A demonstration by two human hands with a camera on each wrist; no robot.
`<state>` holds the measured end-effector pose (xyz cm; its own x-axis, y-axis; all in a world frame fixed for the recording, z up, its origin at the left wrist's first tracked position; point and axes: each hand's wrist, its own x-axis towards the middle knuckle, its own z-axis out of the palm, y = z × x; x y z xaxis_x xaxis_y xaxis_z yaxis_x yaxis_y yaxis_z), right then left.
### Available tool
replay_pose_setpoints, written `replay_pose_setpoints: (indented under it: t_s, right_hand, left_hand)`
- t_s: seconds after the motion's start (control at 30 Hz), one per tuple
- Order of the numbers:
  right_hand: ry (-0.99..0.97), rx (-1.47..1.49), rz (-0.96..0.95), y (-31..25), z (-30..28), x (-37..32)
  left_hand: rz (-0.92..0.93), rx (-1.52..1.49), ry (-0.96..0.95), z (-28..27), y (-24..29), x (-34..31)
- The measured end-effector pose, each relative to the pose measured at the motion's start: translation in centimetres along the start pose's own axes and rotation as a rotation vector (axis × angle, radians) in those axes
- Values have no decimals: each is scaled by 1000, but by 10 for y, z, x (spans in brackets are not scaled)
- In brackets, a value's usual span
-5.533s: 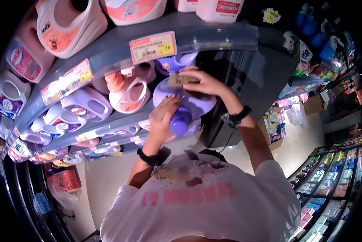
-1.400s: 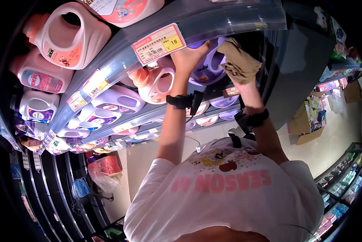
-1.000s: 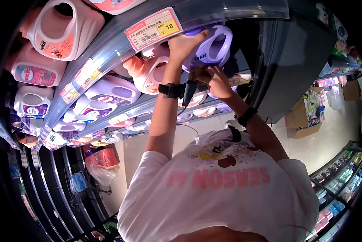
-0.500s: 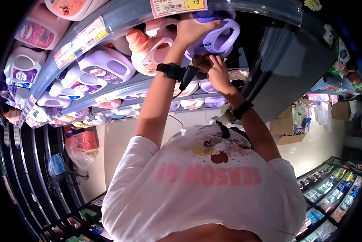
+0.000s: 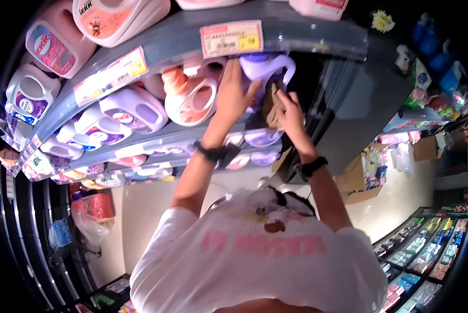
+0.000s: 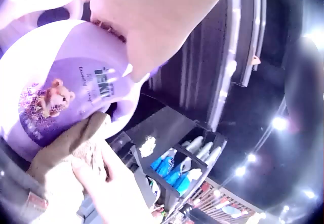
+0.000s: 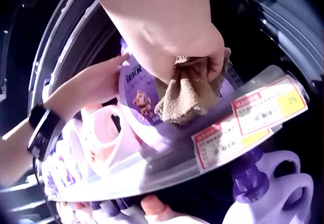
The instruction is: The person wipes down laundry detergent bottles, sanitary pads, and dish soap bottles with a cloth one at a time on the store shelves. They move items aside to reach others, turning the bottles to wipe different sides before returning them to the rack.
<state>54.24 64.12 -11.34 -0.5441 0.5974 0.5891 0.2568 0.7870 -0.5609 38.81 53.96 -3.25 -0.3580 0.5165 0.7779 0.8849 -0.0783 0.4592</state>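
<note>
A purple laundry detergent bottle with a bear on its label stands on the shelf below the yellow-cornered price tag. My left hand holds its left side near the top, fingers reaching up and thumb across the front. In the left wrist view, the left hand covers much of the cap. A bunched brown cloth is gripped in my right hand and lies against the lower right of the bottle's front. In the right wrist view, the right hand hides part of the label.
A pink detergent bottle with an orange cap stands just left. More bottles fill the shelves above and below. The upper shelf's edge with its price tag overhangs the hands. A dark panel bounds the right side. Cardboard boxes sit behind.
The bottle, earlier tilted forward with the cloth on its top, stands on the shelf. My left hand has slid from its cap to its side; the right hand's cloth has moved rightward along its front.
</note>
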Motion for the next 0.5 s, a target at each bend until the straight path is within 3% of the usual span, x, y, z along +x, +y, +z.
replay_pose_setpoints:
  t_s: [0.1, 0.13, 0.17, 0.23, 0.27, 0.3, 0.37, 0.47, 0.5]
  right_hand:
    - [-95, 171, 25, 24, 5, 7]
    - [-112, 131, 33, 15, -3, 7]
    - [-89, 151, 10, 14, -3, 5]
    - [-86, 176, -57, 17, -2, 6]
    - [-47, 156, -60, 16, 0, 3]
    - [-86, 187, -23, 14, -1, 4]
    - [-113, 199, -22, 12, -1, 2]
    - [-73, 211, -73, 13, 3, -5]
    - [-102, 192, 0, 10, 3, -8]
  left_hand:
    - [-141, -57, -280, -63, 55, 3]
    - [-138, -235, -249, -90, 82, 15]
    - [3, -320, -187, -119, 103, 27]
    - [-98, -320, 383, -159, 118, 28]
    - [84, -342, 591, -178, 119, 34]
    - [370, -355, 664, -202, 124, 47]
    - [775, -328, 666, -235, 146, 55]
    - [1041, -260, 594, -263, 176, 55]
    - [1083, -245, 574, -266, 182, 54]
